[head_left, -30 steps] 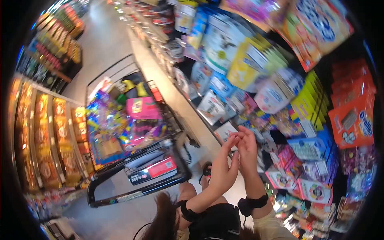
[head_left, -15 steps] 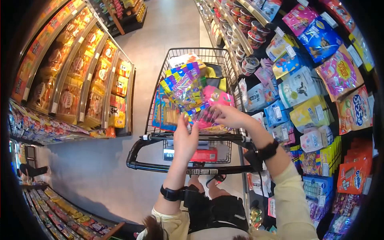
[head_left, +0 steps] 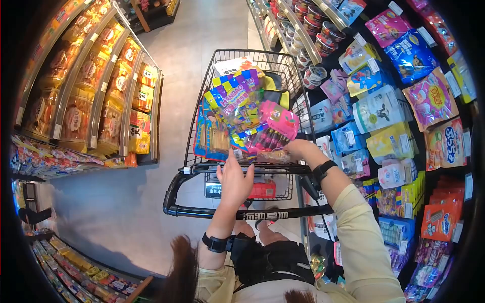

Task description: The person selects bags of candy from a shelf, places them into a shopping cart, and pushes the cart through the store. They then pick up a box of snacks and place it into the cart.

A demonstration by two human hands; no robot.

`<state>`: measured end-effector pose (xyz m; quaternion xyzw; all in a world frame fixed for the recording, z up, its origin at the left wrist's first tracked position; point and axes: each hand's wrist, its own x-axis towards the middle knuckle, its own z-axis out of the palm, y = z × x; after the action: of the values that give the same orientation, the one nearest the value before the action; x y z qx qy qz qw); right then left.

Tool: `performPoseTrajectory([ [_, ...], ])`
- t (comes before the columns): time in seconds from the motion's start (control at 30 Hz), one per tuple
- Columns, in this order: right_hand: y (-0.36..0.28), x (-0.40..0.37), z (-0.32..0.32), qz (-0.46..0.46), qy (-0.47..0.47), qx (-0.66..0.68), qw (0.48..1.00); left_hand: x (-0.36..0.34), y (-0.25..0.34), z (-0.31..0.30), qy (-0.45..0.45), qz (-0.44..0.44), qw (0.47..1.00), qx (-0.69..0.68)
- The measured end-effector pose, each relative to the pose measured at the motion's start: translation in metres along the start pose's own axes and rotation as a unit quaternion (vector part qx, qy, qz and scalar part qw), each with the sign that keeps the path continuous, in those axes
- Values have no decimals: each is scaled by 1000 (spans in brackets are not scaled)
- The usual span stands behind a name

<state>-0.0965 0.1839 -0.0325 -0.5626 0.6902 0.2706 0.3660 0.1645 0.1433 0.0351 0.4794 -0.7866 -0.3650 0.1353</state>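
Over the handle end of a black wire shopping cart [head_left: 188, 146], my left hand [head_left: 235, 182] is raised with thumb and fingers apart, holding nothing. Its fingertips are close to a blue-and-yellow candy bag [head_left: 234, 98] lying on the pile. At the cart's right near corner, my right hand [head_left: 301, 150] is closed, fingers curled by a clear snack packet [head_left: 274, 157]; what they grip, if anything, is hidden. Beside it lies a pink candy bag [head_left: 281, 121]. Blue-edged packs of stick snacks [head_left: 217, 141] are on the left of the pile, and a white packet [head_left: 233, 65] is at the far end.
Hanging candy bags [head_left: 376, 108] line the right side, close to the cart. Shelves of packaged food [head_left: 78, 123] stand on the left. The aisle floor [head_left: 194, 38] runs ahead. A red box [head_left: 262, 190] sits beneath the cart's handle [head_left: 257, 214].
My right hand has moved right and down, away from the candy bag toward the cart's corner. My left hand has lowered slightly and separated from the bag, which lies flatter on the pile.
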Motion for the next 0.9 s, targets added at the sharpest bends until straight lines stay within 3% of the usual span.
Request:
performPoseTrajectory([
  [0.1, 5, -35, -21, 3, 63, 37, 997, -1, 0, -1, -1, -10, 1000, -6],
  [0.17, 23, -51, -28, -133, 147, 143, 970, 0, -1, 0, 0, -5, 1000, -4],
  [0.23, 19, -98, -51, -131, 136, 164, 968, 3, 2, 1, 4, 4, 1000, -3],
  [0.3, 31, -124, -41, -264, 209, 366, 868, 5, 7, 2, 28, 62, 990, -122],
  [0.33, 28, -144, -40, -258, 216, 369, 866, 7, 21, -1, 52, 119, 986, -108],
  [0.37, 22, -166, -38, -277, 217, 465, 812, 5, 40, -4, 46, 127, 985, -109],
  [0.4, 17, -185, -36, -294, 217, 554, 748, 1, 67, -12, -46, 96, 946, -307],
  [0.43, 15, -201, -31, -289, 225, 557, 745, -2, 87, -14, -139, 59, 860, -487],
  [0.5, 15, -226, -19, -286, 179, 640, 690, -5, 108, -10, -150, 71, 839, -518],
  [0.53, 23, -228, -1, -217, 163, 675, 686, -9, 120, -15, -195, 29, 814, -547],
  [0.57, 25, -236, 10, -212, 173, 679, 681, -11, 130, -15, -241, -13, 784, -572],
  [0.6, 25, -244, 17, -237, 199, 675, 670, -15, 139, -3, -231, 16, 748, -622],
  [0.7, 26, -268, 45, -231, 238, 696, 637, -23, 158, 18, -257, 67, 750, -606],
  [0.8, 36, -282, 81, -232, 247, 711, 617, -29, 174, 32, -300, 47, 743, -597],
  [0.9, 38, -294, 111, -205, 314, 715, 590, -39, 191, 53, -328, 41, 749, -574],
])
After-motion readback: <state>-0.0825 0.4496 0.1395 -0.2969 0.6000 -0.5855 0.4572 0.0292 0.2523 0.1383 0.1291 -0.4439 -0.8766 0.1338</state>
